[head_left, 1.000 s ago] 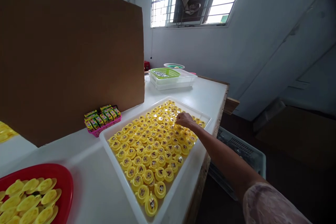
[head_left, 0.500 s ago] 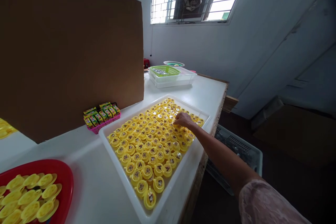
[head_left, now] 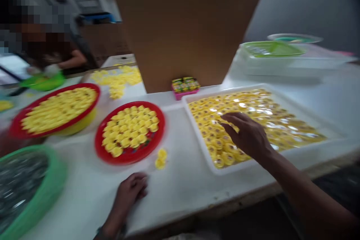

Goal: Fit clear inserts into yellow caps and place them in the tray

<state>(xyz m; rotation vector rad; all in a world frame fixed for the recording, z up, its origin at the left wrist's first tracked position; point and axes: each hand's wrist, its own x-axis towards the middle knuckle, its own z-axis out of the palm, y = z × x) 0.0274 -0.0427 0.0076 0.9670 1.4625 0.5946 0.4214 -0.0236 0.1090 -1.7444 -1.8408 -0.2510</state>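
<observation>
My right hand (head_left: 249, 135) hovers over a white tray (head_left: 201, 150), thumb and fingers apart with nothing seen between them. Rows of small round yellow containers (head_left: 228, 158) with picture labels fill much of that tray. On the table at the lower middle rests my left hand (head_left: 131, 189), its fingers curled in; whatever they may hold is hidden. Just beyond it lies an opened yellow piece (head_left: 161, 158) made of two round parts. A red round tray (head_left: 128, 157) bearing many yellow pieces (head_left: 131, 125) stands behind my left hand.
At left are another red tray (head_left: 97, 99) of yellow pieces and a green basin (head_left: 50, 183) of clear items. A cardboard panel (head_left: 185, 26) rises behind a pink basket (head_left: 185, 95) of small boxes. A co-worker (head_left: 53, 52) sits far left. White bins (head_left: 267, 65) stand at right.
The view has swung left, bringing my left hand, the basins and a co-worker into sight. My right hand has moved from deep in the tray to its left part, and its fingers have spread.
</observation>
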